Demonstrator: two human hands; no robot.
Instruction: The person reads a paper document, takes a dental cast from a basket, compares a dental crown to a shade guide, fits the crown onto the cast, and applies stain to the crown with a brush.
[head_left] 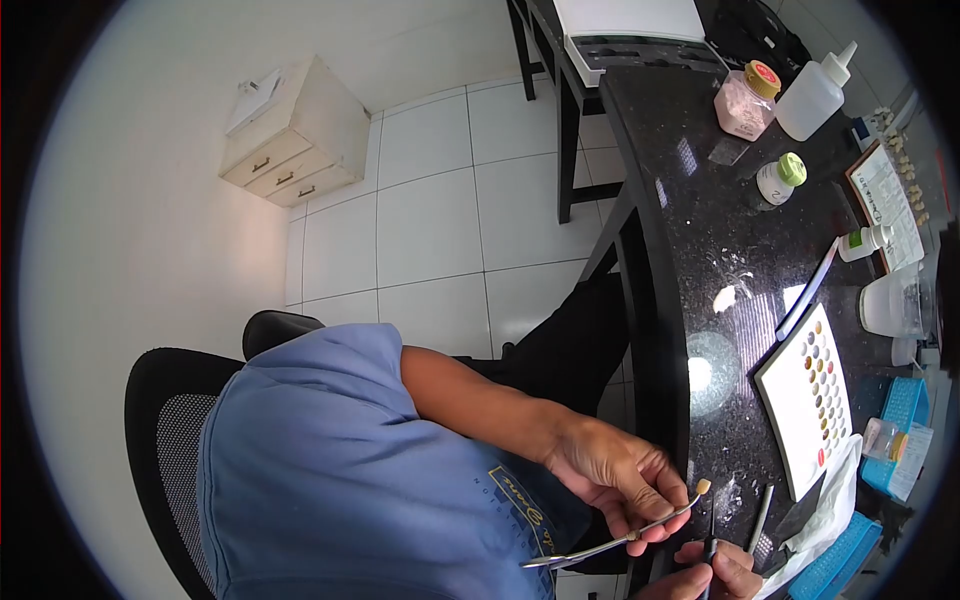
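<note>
My left hand (618, 474) is closed on a metal clamp (592, 552) with scissor-like handles, just off the black table's edge (672, 400). At the clamp's tip sits a small cream, tooth-like piece (704, 487). Below and to the right, partly cut off by the frame's bottom, my right hand (725, 574) grips a dark, pen-like tool (710, 547) whose thin tip points up beside the piece without visibly touching it. A slim rod (760, 518) lies on the table close to my right hand.
A white palette (790, 420) with rows of coloured dots lies beyond, near a curved pale stick (810, 290), white tissue (828, 515) and blue trays (895, 435). Farther up stand a pink-powder jar (745, 105), a squeeze bottle (812, 98) and a green-capped bottle (776, 184).
</note>
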